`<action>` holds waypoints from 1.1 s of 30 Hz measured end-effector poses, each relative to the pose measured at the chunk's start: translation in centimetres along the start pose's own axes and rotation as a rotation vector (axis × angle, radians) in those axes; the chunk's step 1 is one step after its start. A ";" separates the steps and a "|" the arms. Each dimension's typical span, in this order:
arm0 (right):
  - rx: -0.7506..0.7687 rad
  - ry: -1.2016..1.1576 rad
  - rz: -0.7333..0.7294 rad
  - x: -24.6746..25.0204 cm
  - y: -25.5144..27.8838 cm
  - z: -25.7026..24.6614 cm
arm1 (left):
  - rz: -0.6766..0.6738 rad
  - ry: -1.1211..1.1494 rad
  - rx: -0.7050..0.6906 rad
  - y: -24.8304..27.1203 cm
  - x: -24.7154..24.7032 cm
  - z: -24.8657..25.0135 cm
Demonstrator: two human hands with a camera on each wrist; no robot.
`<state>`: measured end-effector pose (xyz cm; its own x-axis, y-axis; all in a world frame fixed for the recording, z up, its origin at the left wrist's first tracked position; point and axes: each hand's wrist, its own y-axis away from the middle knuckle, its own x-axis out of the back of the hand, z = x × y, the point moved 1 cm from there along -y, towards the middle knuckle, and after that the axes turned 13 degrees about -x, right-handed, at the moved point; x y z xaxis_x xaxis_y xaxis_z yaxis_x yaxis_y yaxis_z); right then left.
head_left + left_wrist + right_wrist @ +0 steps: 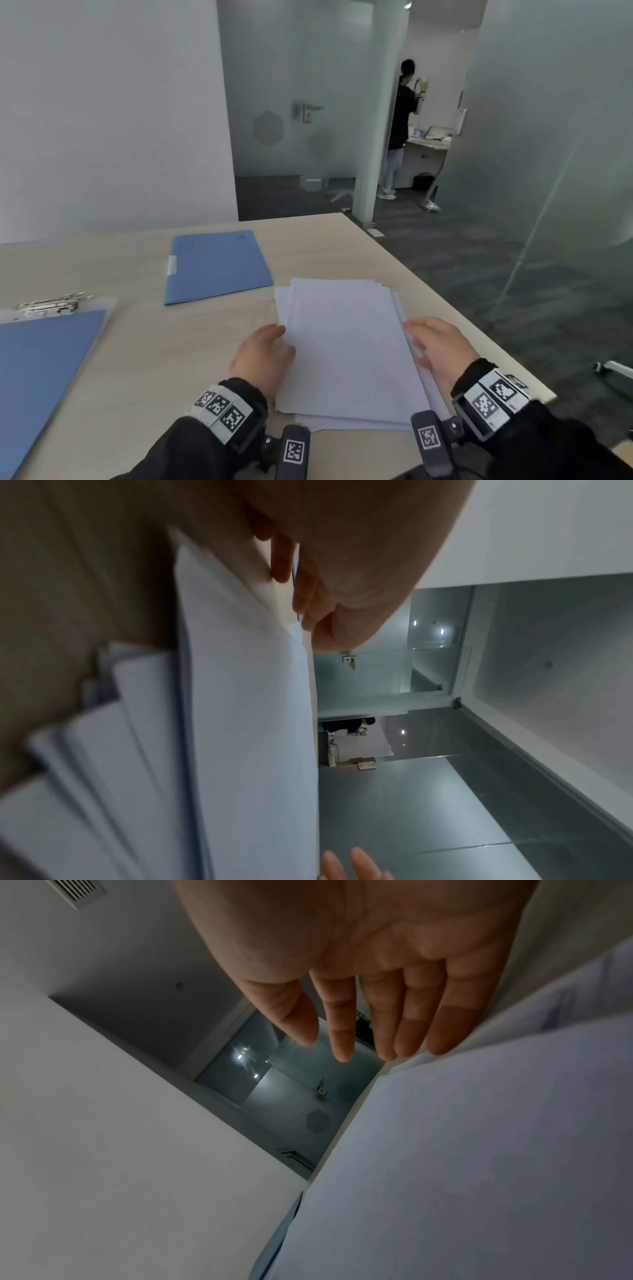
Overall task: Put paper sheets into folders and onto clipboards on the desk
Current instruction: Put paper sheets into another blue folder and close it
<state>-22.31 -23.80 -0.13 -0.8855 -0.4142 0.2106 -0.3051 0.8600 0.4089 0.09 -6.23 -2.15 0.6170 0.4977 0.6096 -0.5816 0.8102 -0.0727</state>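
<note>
1. The stack of paper lies on the desk near its right edge, loosely fanned, with corners stepping out at the near and far ends.
2. My left hand is at the stack's left edge. The left wrist view shows the fingers curled under the top sheets and lifting that edge.
3. My right hand is at the right edge, fingers straight and together, flat beside the paper, gripping nothing.
4. Handling, as I judge it: sheets are light, limp and slick on each other. Pinch a few at a long edge and support from below so they don't sag or slide.
5. A closed blue folder lies just beyond the stack to the left.
6. A clipboard with a metal clip sits far left, a blue sheet on it.
</note>
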 end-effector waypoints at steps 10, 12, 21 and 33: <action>-0.084 -0.174 -0.065 1.2 -0.4 0.8 | -0.138 -0.312 -0.017 0.1 -1.0 0.5; -0.097 -0.188 -0.069 1.3 -0.5 0.6 | -0.145 -0.311 -0.020 0.1 -1.1 0.6; -0.136 -0.222 -0.096 1.8 -1.4 0.7 | -0.220 -0.317 -0.033 0.4 -1.0 0.9; -0.049 0.139 0.036 2.8 -2.1 0.2 | -0.274 -0.328 -0.045 0.4 -0.8 0.4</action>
<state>-24.24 -26.70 -0.55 -0.8374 -0.4238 0.3453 -0.2536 0.8607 0.4414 -0.89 -6.41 -2.32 0.5397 0.1433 0.8296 -0.3917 0.9150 0.0968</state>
